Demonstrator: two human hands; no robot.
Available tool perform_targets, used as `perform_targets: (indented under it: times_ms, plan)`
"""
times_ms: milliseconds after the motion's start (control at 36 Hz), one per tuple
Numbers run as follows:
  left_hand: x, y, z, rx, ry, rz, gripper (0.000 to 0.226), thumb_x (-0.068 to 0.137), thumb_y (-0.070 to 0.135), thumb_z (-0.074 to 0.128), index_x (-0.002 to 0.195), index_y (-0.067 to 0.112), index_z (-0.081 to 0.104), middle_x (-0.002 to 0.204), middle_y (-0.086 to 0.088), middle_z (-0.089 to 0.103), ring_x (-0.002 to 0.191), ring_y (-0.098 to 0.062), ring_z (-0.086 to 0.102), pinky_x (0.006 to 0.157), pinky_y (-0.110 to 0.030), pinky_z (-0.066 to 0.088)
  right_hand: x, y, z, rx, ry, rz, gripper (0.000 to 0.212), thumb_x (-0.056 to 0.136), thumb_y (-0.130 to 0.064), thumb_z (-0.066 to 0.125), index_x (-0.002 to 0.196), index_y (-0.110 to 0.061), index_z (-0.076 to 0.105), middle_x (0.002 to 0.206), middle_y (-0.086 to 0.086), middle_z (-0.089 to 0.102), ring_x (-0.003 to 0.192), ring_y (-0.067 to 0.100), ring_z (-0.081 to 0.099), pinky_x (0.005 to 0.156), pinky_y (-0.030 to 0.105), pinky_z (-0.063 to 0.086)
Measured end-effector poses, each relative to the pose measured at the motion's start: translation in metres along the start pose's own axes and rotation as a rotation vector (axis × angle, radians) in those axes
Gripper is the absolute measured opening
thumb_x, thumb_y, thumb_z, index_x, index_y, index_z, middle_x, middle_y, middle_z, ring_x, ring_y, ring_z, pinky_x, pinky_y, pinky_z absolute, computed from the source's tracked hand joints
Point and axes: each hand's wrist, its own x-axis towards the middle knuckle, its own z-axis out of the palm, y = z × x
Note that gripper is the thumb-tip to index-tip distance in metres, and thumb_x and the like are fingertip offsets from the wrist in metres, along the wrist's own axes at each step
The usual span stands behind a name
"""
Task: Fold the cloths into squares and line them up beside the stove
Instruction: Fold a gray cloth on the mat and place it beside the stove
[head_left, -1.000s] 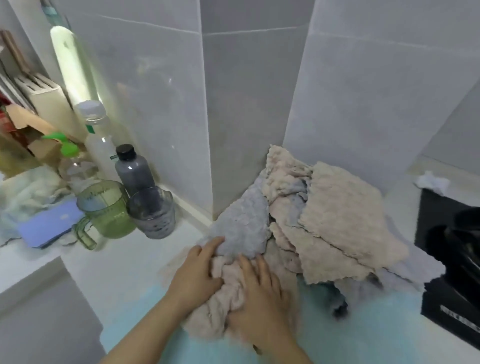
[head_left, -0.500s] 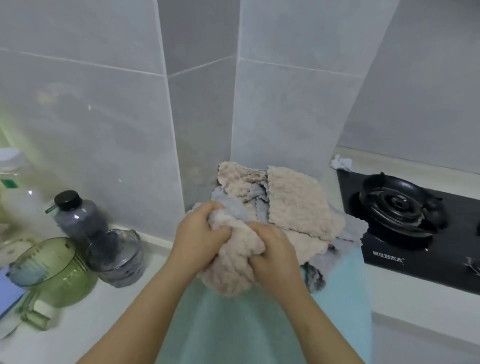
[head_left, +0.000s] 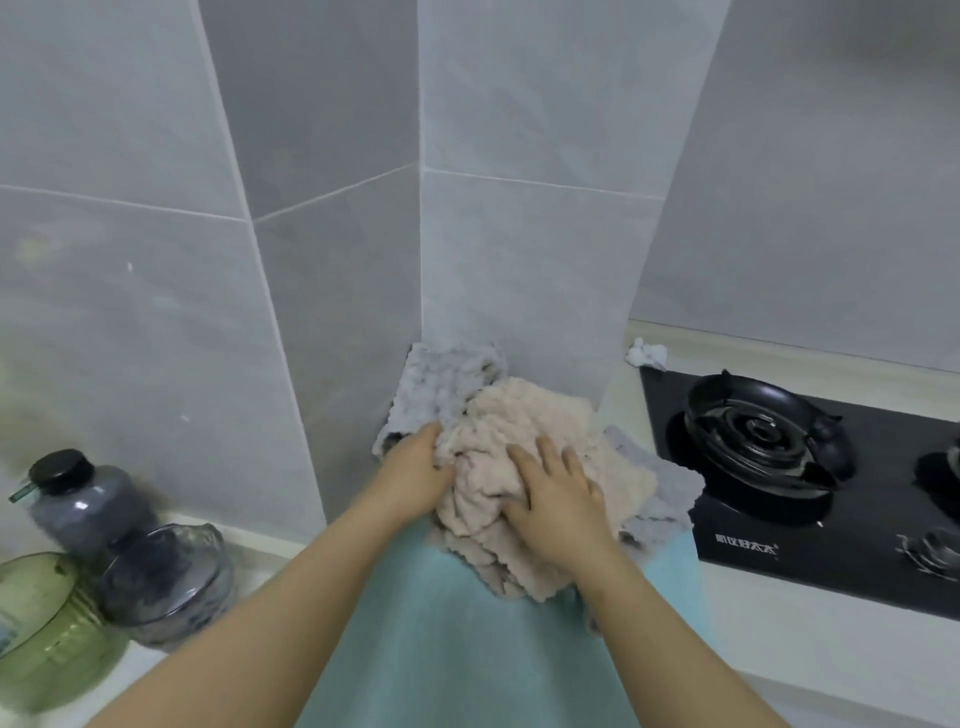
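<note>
When held against half a second back, find the beige cloth (head_left: 524, 415) no longer bunched up in the air but set down on the heap, in the wall corner just left of the gas stove (head_left: 779, 525). Note the right grip (head_left: 556, 493) released: palm flat, fingers spread, pressing on top of the cloth. Note the left grip (head_left: 415, 470) at the cloth's left edge, fingers dug into the folds and seemingly grasping them, fingertips hidden. Read this as smoothing or spreading out, not yet a fold: cloth crumpled, no square made, nothing lined up beside the stove. Count the task as barely begun.

Beneath and behind, see grey cloths (head_left: 447, 379) poking out toward the wall and to the right, just beside the stove's near corner. Under the whole heap, find a teal towel (head_left: 457, 639) spread on the pale table (head_left: 789, 660) and hanging over the near edge.

Around, take in grey tiled walls (head_left: 130, 312) with a jutting pillar. At far left, spot a dark bottle (head_left: 78, 499) with a black cap, a clear jug (head_left: 166, 577) and a green jug (head_left: 36, 623), all touching or nearly so. Behind the stove's back left corner, spot a crumpled white wad (head_left: 645, 354).
</note>
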Motion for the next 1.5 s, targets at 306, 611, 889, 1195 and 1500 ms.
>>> perform_targets:
  times_ms: [306, 611, 889, 1195, 1500]
  plan:
    - [0.023, -0.013, 0.041, 0.147, -0.063, -0.156, 0.036, 0.089, 0.001, 0.038, 0.124, 0.006, 0.045, 0.121, -0.016, 0.054, 0.109, -0.028, 0.051, 0.076, -0.024, 0.039, 0.039, 0.029, 0.028, 0.058, -0.11, -0.017, 0.057, 0.097, -0.044, 0.033, 0.148, -0.032, 0.013, 0.159, 0.001, 0.001, 0.146, 0.024, 0.002, 0.117, 0.041, 0.011]
    - [0.048, -0.067, 0.079, 0.099, 0.127, 0.06, 0.03, 0.097, 0.013, 0.032, 0.125, 0.015, 0.043, 0.117, -0.013, 0.058, 0.094, -0.024, 0.055, 0.069, -0.027, 0.036, 0.065, 0.027, 0.061, -0.071, 0.099, 0.038, 0.049, 0.1, -0.036, 0.022, 0.148, -0.03, 0.012, 0.158, -0.002, 0.005, 0.145, 0.021, 0.006, 0.116, 0.041, 0.007]
    - [0.039, -0.103, 0.087, -0.219, 0.153, 0.258, 0.056, 0.098, 0.02, 0.039, 0.147, 0.031, 0.016, 0.146, 0.007, 0.038, 0.129, -0.016, 0.042, 0.101, -0.024, 0.034, 0.051, 0.019, 0.087, -0.097, 0.341, 0.091, 0.054, 0.1, -0.03, 0.026, 0.148, -0.033, 0.004, 0.159, -0.004, 0.0, 0.146, 0.019, 0.001, 0.118, 0.041, 0.003]
    - [-0.039, -0.055, 0.017, -0.187, 0.375, 0.429, 0.06, 0.091, 0.019, 0.043, 0.144, 0.03, 0.017, 0.127, -0.009, 0.055, 0.111, -0.031, 0.055, 0.091, -0.039, 0.042, -0.037, -0.003, 0.089, 0.059, 0.561, 0.095, 0.063, 0.092, -0.032, 0.047, 0.148, -0.027, 0.018, 0.155, 0.004, 0.021, 0.142, 0.024, 0.019, 0.114, 0.043, 0.021]
    - [-0.138, -0.073, 0.009, -0.416, 0.588, 0.823, 0.019, 0.08, 0.036, 0.051, 0.095, 0.038, 0.062, 0.085, 0.035, 0.059, 0.092, 0.0, 0.056, 0.079, -0.015, 0.042, -0.098, -0.008, 0.125, 0.864, 0.77, 0.169, 0.024, 0.097, -0.031, 0.042, 0.119, -0.024, 0.049, 0.113, -0.001, 0.057, 0.104, 0.019, 0.053, 0.096, 0.043, 0.045]
